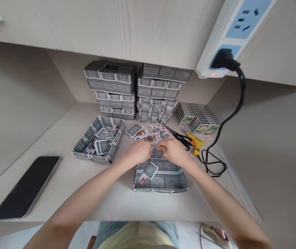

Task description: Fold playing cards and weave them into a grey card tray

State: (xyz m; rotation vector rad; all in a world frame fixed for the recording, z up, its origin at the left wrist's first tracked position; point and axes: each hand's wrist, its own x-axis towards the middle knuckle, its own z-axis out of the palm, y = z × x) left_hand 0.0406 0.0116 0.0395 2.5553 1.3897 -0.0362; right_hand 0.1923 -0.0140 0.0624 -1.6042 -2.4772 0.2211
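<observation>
My left hand [142, 151] and my right hand [173, 150] are close together over the far side of a shallow box [173, 180] made of grey-backed playing cards. Both hands have their fingers pinched on a grey-patterned playing card [157, 153] between them, partly covered by the fingers. Inside the box, toward its left, lie a loose card [151, 171] face down and a red six of hearts [142, 178]. Just beyond my hands, loose cards [138, 131] are spread on the desk, some face up.
At left stands a card-made box [75, 149] holding loose cards; a black phone [26, 188] lies nearer. Stacked card boxes [115, 93] rise behind. To the right are black scissors [180, 137], a yellow glue gun [196, 142] with its cord, and card packs [202, 119]. A power strip [216, 43] hangs above.
</observation>
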